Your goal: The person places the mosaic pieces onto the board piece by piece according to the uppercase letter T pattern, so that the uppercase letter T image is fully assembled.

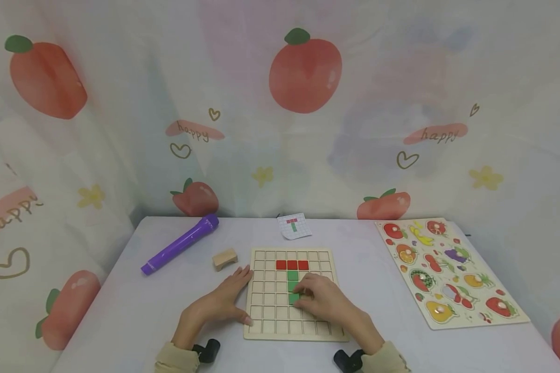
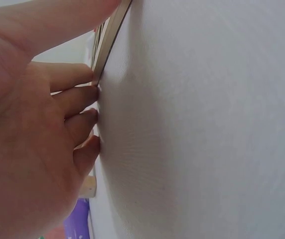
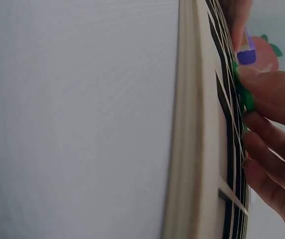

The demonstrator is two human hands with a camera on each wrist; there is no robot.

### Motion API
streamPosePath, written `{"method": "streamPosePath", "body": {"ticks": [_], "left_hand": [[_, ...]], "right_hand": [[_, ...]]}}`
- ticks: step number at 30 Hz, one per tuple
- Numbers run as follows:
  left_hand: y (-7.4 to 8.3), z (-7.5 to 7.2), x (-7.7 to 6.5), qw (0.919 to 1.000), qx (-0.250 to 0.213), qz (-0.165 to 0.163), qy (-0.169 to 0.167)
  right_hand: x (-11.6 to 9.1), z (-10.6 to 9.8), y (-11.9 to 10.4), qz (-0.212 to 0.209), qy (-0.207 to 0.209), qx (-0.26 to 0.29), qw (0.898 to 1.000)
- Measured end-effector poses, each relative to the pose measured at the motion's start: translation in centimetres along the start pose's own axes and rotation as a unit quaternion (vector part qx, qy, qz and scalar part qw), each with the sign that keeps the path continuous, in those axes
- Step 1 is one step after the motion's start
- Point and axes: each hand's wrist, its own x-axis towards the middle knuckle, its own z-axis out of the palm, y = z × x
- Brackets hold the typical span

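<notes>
A wooden grid board (image 1: 263, 313) lies on the table. Near its top is a row of three red square tiles (image 1: 292, 265), with green tiles (image 1: 292, 275) in a column below the middle one. My right hand (image 1: 324, 298) is over the board, pinching the lowest visible green tile (image 3: 246, 97) between thumb and fingers at the grid surface; the fingers partly cover it. My left hand (image 1: 219, 300) rests at the board's left edge, fingers spread and fairly straight, with the thumb by the lower left corner. In the left wrist view its fingertips (image 2: 87, 119) meet the tabletop beside the board.
Behind the board lies a small paper card (image 1: 294, 226) printed with a red and green T. To the left are an arched wooden block (image 1: 225, 259) and a purple microphone-shaped object (image 1: 179, 244). A fruit puzzle board (image 1: 448, 274) lies at the right.
</notes>
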Motion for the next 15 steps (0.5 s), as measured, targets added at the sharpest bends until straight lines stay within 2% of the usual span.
{"method": "streamPosePath", "body": {"ticks": [8, 15], "left_hand": [[0.19, -0.13, 0.14, 1.0, 0.008, -0.001, -0.004], [0.23, -0.52, 0.53, 0.9996, 0.027, -0.002, -0.01]], "right_hand": [[0.12, 0.06, -0.26, 0.011, 0.003, -0.007, 1.0], [0.7, 0.52, 0.61, 0.044, -0.004, 0.041, 0.998]]}}
